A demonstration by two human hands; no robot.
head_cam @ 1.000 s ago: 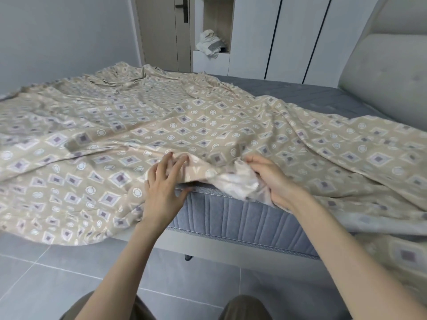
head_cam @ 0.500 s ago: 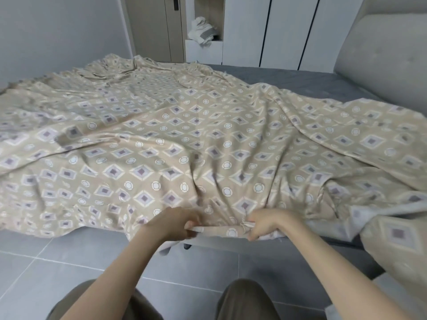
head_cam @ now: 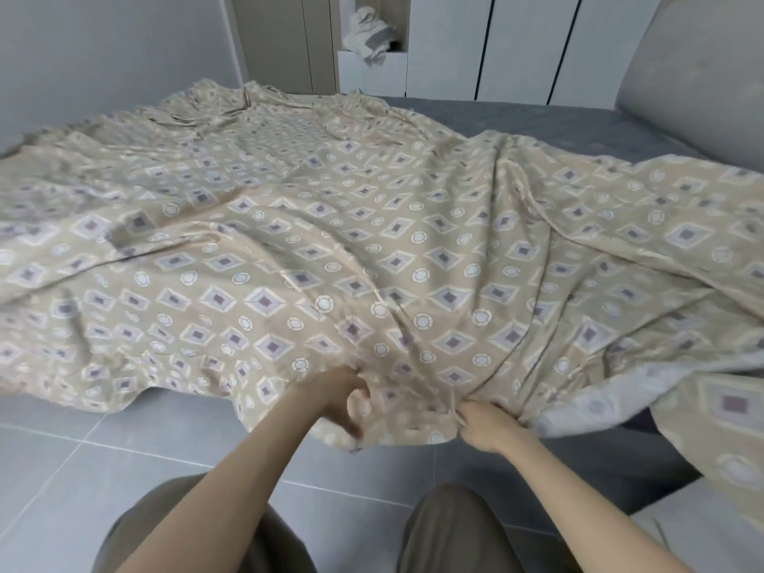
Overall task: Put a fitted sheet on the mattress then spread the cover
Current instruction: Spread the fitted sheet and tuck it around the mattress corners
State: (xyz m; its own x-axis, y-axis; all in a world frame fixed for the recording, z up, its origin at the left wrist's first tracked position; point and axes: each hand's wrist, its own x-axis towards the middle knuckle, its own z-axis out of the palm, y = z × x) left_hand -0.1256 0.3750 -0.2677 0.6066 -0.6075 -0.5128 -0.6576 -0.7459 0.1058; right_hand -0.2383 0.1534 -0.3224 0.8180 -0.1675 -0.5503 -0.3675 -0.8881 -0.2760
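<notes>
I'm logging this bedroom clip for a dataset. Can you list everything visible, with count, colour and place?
patterned sheet: one, beige with purple diamonds and white circles, rumpled over most of the bed
mattress: one, dark grey, bare at the far right
headboard: one, pale grey, padded, upper right
wardrobe doors: several, white, far wall
crumpled cloth: one, white and grey, in the open niche
door: one, beige, left of the niche
floor: grey tiles, near side
trousers: one pair, olive-brown, bottom edge
left hand: one, grips the sheet's near edge
right hand: one, grips the same edge, to the right of the left hand
</notes>
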